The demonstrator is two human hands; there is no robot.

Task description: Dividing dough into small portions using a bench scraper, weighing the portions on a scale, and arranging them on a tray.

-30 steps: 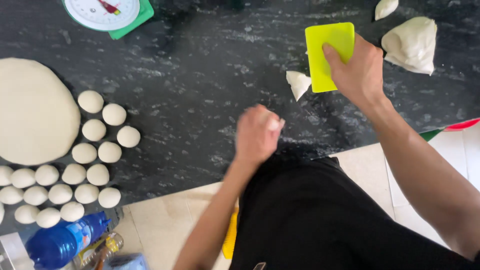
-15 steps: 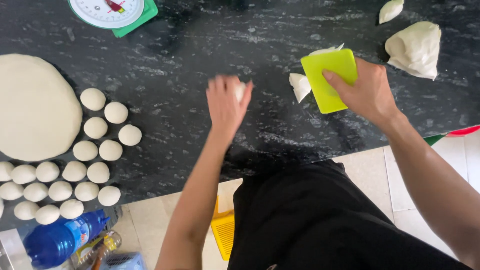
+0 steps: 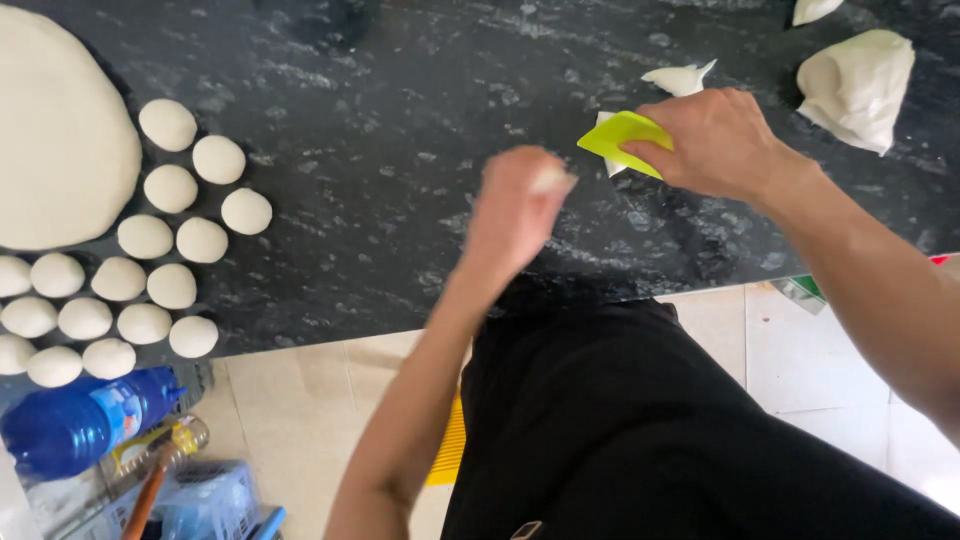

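At frame centre the left hand (image 3: 515, 205) curls loosely around a small pale dough piece (image 3: 552, 180) above the dark speckled stone bench (image 3: 380, 150), best rolled gently, while the right hand (image 3: 715, 140) pinches a lime-green plastic scraper (image 3: 622, 138) at upper right

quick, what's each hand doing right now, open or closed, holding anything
Left hand: closed around a small dough piece, blurred.
Right hand: closed on the yellow-green scraper.

My right hand (image 3: 715, 140) grips a yellow-green scraper (image 3: 625, 138) on the dark counter (image 3: 400, 150). My left hand (image 3: 515, 205) pinches a small dough piece (image 3: 552, 181). Dough balls (image 3: 170, 235) sit well left.
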